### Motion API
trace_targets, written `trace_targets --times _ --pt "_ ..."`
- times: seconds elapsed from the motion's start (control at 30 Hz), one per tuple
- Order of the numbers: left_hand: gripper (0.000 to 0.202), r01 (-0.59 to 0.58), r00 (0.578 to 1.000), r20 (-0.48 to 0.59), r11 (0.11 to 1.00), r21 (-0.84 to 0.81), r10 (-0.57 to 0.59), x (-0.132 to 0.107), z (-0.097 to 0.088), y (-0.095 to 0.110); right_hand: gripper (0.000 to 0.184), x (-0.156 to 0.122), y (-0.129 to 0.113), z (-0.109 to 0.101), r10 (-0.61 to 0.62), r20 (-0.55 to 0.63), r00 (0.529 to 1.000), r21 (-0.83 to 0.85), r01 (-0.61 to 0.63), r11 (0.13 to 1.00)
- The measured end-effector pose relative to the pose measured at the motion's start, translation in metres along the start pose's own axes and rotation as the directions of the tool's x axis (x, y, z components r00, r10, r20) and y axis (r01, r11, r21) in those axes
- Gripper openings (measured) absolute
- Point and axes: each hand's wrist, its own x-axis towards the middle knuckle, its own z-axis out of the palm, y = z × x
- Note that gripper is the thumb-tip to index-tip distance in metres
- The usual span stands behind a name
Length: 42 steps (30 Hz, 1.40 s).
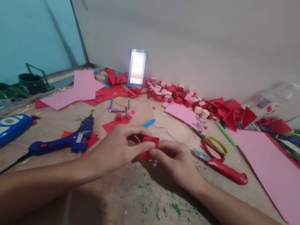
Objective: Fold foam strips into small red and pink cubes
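Observation:
A small red folded paper box [150,140] is held up between both hands, above the middle of the wooden table. My left hand [123,144] pinches it from the left, thumb across its near side. From the right, my right hand [177,160] presses its thumb and finger against the same box. Part of the box is hidden behind the fingers. Just beyond my left hand lie a red paper piece [113,124] and a small pink paper box [131,114]. A blue stick [149,122] rests behind the hands.
A blue glue gun [80,138] with a lit red light lies left. Scissors [214,147] and a red-handled knife [225,170] lie right, near pink paper sheets [277,173]. Along the wall stand a bright-screened phone [137,66] and a pile of small paper cubes [174,93].

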Motion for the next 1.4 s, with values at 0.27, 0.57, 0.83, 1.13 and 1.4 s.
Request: trace_targets --times 0.27,0.57,0.83,1.13,1.4 --pt "0.014 0.025 0.999 0.031 1.000 -0.003 -0.025 -0.002 0.000 -0.001 0.017 0.000 0.002 0.001 -0.015 -0.001 1.000 0.010 0.015 1.000" --pt "0.014 0.026 1.000 0.007 0.999 -0.024 -0.026 0.000 0.000 -0.003 0.022 -0.001 -0.001 0.001 0.031 0.017 0.999 -0.007 -0.031 1.000" --pt "0.015 -0.044 0.998 -0.035 0.999 0.002 0.044 0.003 -0.003 -0.002 0.032 -0.001 0.000 0.003 0.118 0.062 0.991 0.056 -0.122 0.991" --pt "0.020 -0.058 0.990 -0.125 0.998 0.038 0.063 0.007 -0.007 -0.002 0.027 -0.001 -0.001 -0.004 0.150 0.173 0.973 0.044 -0.159 0.986" --pt "0.020 0.070 0.974 -0.187 0.957 -0.281 -0.127 0.010 -0.005 -0.011 0.017 -0.001 -0.003 0.004 0.072 0.076 0.994 0.020 -0.074 0.997"
